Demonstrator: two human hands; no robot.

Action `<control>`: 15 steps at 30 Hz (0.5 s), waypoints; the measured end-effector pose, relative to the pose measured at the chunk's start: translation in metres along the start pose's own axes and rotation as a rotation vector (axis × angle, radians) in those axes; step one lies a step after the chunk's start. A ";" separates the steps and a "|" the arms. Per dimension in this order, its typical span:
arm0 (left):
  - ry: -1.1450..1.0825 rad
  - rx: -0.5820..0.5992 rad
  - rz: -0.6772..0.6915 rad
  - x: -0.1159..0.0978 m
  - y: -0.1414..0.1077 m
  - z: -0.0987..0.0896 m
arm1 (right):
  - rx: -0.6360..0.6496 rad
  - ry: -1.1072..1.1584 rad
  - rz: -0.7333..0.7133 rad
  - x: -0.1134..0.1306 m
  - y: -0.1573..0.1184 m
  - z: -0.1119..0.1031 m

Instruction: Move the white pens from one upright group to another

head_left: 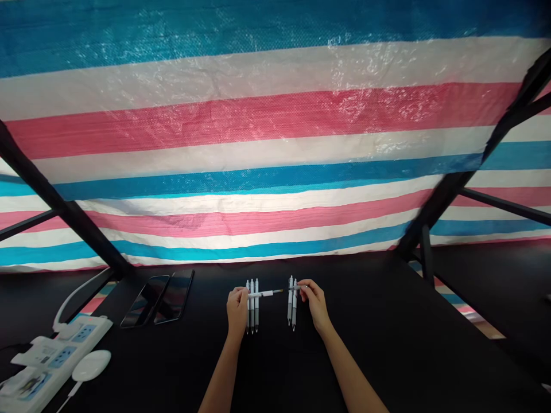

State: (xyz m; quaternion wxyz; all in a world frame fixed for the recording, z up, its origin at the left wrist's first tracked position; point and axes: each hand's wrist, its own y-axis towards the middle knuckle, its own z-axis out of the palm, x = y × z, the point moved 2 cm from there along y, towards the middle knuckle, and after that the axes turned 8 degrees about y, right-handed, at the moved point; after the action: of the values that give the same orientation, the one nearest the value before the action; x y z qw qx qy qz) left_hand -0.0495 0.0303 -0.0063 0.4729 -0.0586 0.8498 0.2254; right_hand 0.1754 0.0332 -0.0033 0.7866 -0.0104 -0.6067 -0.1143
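My left hand point(237, 311) is closed on the white barrel point(266, 293) of a pen, held sideways just over the table. A thin refill point(278, 291) sticks out of the barrel's right end. My right hand point(315, 304) pinches a slim grey pen part point(297, 287), which looks like the grip section, in line with the refill. Whether its tip touches the refill I cannot tell. Beside my left hand lie three white-and-grey pens point(257, 307) in a row. Two similar pens point(290, 304) lie side by side near my right hand, partly under the grey part.
Two dark phone-like devices point(174, 298) lie at the left of the black table point(275, 367). A white power strip point(64, 355) with plugs and a round white charger point(92, 365) are further left. Black frame bars point(447, 189) and a striped tarp point(258, 155) stand behind.
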 end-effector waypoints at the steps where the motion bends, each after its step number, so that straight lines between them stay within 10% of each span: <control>1: 0.001 -0.001 0.000 0.000 0.000 0.000 | 0.000 -0.001 0.001 0.000 0.000 0.000; 15: 0.094 0.054 0.059 -0.004 -0.001 0.001 | 0.095 0.026 0.060 -0.002 0.000 0.003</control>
State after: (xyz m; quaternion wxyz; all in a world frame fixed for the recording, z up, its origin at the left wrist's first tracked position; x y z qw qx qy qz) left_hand -0.0459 0.0294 -0.0034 0.4272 -0.0312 0.8782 0.2129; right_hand 0.1716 0.0337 -0.0048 0.7972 0.0102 -0.6005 -0.0617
